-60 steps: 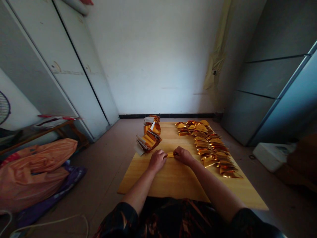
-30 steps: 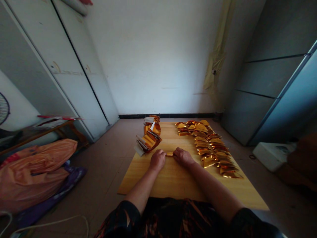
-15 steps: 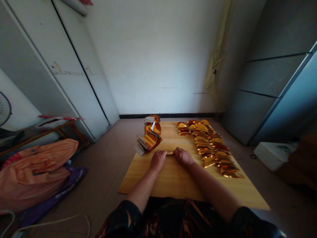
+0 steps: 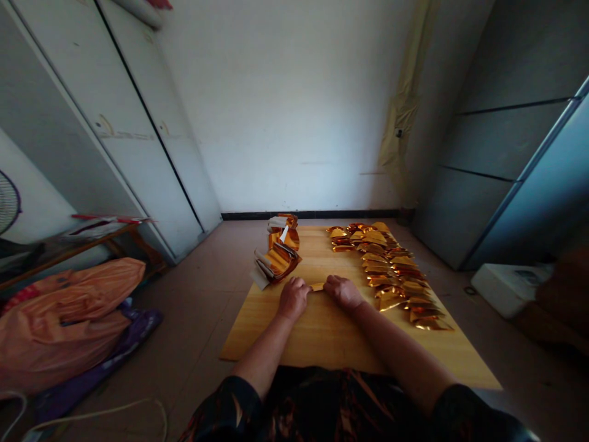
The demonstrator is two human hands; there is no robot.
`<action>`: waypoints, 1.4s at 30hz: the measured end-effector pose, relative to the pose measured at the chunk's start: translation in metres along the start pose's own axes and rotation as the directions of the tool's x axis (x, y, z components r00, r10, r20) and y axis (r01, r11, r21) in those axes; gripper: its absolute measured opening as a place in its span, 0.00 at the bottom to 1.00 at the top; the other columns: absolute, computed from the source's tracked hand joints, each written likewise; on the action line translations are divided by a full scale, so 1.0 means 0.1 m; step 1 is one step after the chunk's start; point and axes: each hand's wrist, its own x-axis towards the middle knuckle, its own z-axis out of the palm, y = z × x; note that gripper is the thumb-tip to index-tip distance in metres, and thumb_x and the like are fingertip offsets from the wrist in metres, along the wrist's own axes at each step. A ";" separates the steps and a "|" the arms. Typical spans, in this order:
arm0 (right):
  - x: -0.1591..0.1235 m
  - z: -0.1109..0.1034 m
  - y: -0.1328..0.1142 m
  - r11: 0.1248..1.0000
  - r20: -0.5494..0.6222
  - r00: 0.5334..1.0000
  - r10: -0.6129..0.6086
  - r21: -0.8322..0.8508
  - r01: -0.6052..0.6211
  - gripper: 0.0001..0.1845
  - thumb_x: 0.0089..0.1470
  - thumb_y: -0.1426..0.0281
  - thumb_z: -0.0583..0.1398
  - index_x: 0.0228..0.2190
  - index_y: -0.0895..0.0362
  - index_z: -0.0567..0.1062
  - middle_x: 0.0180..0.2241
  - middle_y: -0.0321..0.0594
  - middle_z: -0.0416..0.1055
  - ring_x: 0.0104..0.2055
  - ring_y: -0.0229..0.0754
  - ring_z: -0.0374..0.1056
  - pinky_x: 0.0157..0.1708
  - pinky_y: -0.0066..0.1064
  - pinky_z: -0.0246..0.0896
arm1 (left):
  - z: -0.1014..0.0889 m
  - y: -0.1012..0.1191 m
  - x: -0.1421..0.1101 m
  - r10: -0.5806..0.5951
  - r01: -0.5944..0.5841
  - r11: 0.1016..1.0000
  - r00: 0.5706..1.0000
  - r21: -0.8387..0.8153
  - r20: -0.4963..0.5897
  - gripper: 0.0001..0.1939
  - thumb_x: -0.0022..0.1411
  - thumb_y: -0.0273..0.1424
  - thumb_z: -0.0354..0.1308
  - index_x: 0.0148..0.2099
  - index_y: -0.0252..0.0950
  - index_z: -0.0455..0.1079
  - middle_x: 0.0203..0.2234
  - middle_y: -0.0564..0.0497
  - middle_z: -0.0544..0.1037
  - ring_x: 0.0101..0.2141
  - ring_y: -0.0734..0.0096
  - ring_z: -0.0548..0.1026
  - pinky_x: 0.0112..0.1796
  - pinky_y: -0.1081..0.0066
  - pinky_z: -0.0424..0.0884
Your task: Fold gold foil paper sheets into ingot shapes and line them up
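A narrow strip of gold foil (image 4: 317, 286), creased and shiny, lying low over the wooden board (image 4: 322, 344), just in front of the loose foil stack and bridging the gap between both hands. Left hand (image 4: 293, 299) closed, fingers curled down, fingertips pinching the strip's left end. Right hand (image 4: 344, 293) likewise curled, not spread, fingertips against the strip's right end; firmness of that grip impossible to tell. Just right of the right hand, a long double row of folded foil triangles (image 4: 391, 270), glossy gold and orange, overlapping like scales along the board. Just left of the left hand, crumpled foil sheets in a loose stack (image 4: 278, 261), with pale paper (image 4: 259, 278) tucked beneath. Beyond the board's left edge, on the tiled floor (image 4: 197, 344), a bulging orange plastic sack (image 4: 64, 325).
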 end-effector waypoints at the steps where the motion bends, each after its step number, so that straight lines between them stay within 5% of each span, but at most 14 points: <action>1: -0.02 0.00 0.01 1.000 0.000 1.000 0.012 -0.005 -0.012 0.11 0.59 0.73 0.53 0.31 0.56 0.75 0.34 0.43 0.71 0.35 0.39 0.66 0.33 0.26 0.57 | 0.00 0.00 -0.01 -0.009 0.009 1.000 1.000 -0.008 0.004 0.16 0.61 0.22 0.50 0.40 0.40 0.78 0.29 0.46 0.71 0.36 0.65 0.67 0.37 0.68 0.65; 5: -0.05 0.03 0.01 0.998 -0.019 0.998 0.061 0.029 -0.061 0.12 0.59 0.73 0.52 0.33 0.56 0.75 0.35 0.43 0.71 0.36 0.39 0.67 0.34 0.26 0.59 | 0.03 -0.04 -0.02 -0.025 0.025 0.993 1.000 -0.116 -0.001 0.17 0.57 0.19 0.51 0.42 0.39 0.77 0.30 0.47 0.72 0.37 0.66 0.69 0.39 0.70 0.66; 9: -0.02 0.11 0.02 0.964 -0.110 0.981 0.157 0.232 -0.128 0.12 0.58 0.73 0.52 0.36 0.56 0.76 0.36 0.42 0.72 0.37 0.38 0.68 0.37 0.26 0.61 | 0.03 -0.06 -0.01 -0.119 0.099 0.952 0.991 -0.291 -0.055 0.11 0.55 0.20 0.55 0.36 0.36 0.76 0.31 0.48 0.75 0.38 0.68 0.71 0.41 0.71 0.68; 20: 0.08 0.20 0.12 0.783 -0.068 0.964 0.256 0.600 -0.166 0.12 0.51 0.75 0.55 0.34 0.57 0.78 0.35 0.41 0.76 0.37 0.40 0.70 0.40 0.29 0.64 | 0.04 0.01 0.07 -0.399 0.336 0.675 0.915 -0.657 0.058 0.13 0.54 0.23 0.53 0.41 0.34 0.74 0.36 0.50 0.80 0.38 0.70 0.76 0.43 0.71 0.71; 33: 0.07 0.13 0.11 0.752 -0.040 0.964 0.262 0.635 -0.178 0.12 0.51 0.73 0.55 0.34 0.57 0.78 0.35 0.41 0.76 0.38 0.41 0.70 0.42 0.31 0.64 | -0.02 0.06 0.09 -0.395 0.404 0.658 0.904 -0.636 0.166 0.22 0.50 0.21 0.55 0.49 0.34 0.72 0.38 0.49 0.79 0.36 0.69 0.76 0.40 0.72 0.72; 42: 0.08 0.18 0.10 0.744 -0.037 0.959 0.281 0.639 -0.193 0.09 0.49 0.72 0.58 0.33 0.57 0.78 0.35 0.40 0.76 0.37 0.40 0.70 0.40 0.29 0.63 | -0.05 0.10 0.09 -0.435 0.420 0.684 0.891 -0.597 0.128 0.24 0.49 0.20 0.56 0.51 0.35 0.70 0.32 0.52 0.77 0.31 0.74 0.73 0.36 0.74 0.69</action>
